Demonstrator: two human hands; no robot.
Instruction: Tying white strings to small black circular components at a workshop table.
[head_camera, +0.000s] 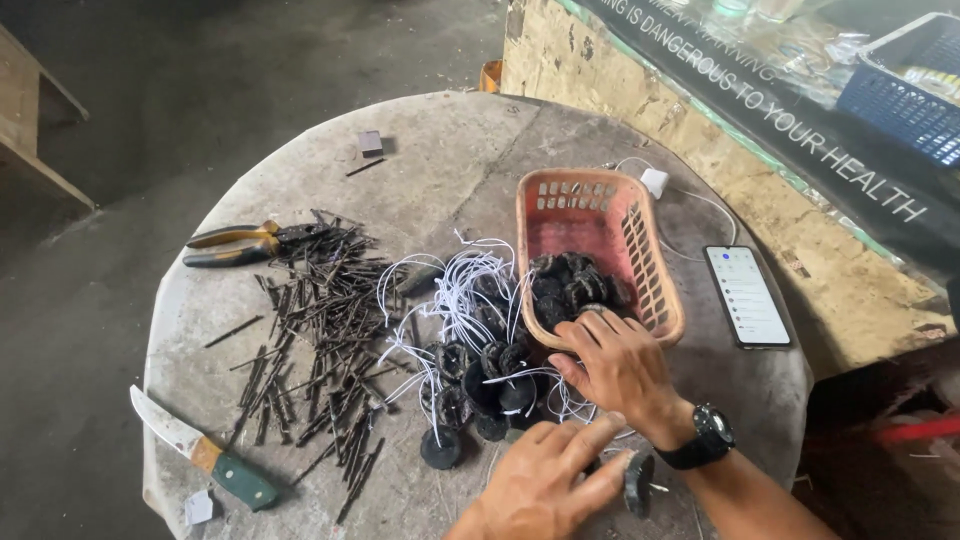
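The right hand (620, 365), a black watch on its wrist, lies with its grip spread loosely over the near lip of the tilted orange basket (640, 255) and touches the black discs (575, 285) spilling from it, while the left hand (545, 480) lies flat just below it, fingers together on the desk (460, 150), pinching nothing that shows. Just left of both grips sits a heap of more black discs tangled with white wires (450, 290); farther left lie dark nails (320, 340), pliers (245, 243) and a green-handled knife (205, 455), and right of the basket a phone (748, 296).
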